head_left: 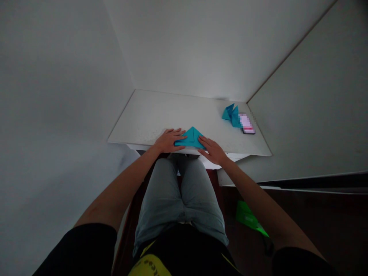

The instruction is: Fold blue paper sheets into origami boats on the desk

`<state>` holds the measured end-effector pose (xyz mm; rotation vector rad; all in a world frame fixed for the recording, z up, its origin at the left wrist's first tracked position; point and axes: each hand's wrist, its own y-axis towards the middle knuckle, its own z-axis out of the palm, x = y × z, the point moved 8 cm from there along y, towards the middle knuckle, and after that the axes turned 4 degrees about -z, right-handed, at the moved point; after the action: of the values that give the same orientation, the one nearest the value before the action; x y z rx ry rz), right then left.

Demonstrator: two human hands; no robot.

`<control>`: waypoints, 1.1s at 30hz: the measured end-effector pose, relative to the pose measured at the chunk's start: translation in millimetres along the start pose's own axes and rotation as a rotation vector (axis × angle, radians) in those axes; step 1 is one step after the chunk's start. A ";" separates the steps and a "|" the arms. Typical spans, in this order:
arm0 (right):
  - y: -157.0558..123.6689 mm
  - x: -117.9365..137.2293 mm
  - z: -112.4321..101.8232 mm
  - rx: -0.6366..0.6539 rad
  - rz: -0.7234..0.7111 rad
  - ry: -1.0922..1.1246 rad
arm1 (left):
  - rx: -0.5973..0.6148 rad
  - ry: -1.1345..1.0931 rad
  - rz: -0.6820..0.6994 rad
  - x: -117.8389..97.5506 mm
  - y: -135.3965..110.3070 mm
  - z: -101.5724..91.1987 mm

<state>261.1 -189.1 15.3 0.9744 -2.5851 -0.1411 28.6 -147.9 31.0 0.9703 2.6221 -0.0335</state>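
A folded sheet of bright blue paper (192, 137), shaped like a wide triangle with its point away from me, lies at the front edge of the white tabletop. My left hand (169, 140) rests on its left corner, fingers stretched out and slightly spread, the thumb along the near edge. On the right slope, my right hand (212, 148) presses with extended fingers, its thumb apart from them near the table's edge. Both hands are open and partly cover the paper's side corners. A vertical crease or flap edge shows in the middle of the triangle.
At the right of the white tabletop (161, 109) stands a folded blue paper figure (231, 115), beside a phone (247, 124) with a lit, blurred screen. Walls border the table at the back and sides. A green item (248, 215) lies on the dark floor.
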 end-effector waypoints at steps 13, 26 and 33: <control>25.1 -4.3 -22.7 0.031 0.109 -0.009 | 0.008 -0.032 -0.032 5.0 4.0 1.5; 30.2 -9.4 -24.7 0.083 0.100 0.034 | -0.005 -0.021 -0.023 5.8 3.4 4.1; 29.6 -0.3 -25.2 0.114 0.104 -0.051 | 0.005 -0.034 -0.035 4.7 3.4 1.9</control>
<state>252.5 -165.7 45.1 0.8829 -2.7092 0.0094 28.1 -142.6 28.1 0.9178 2.6093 -0.0648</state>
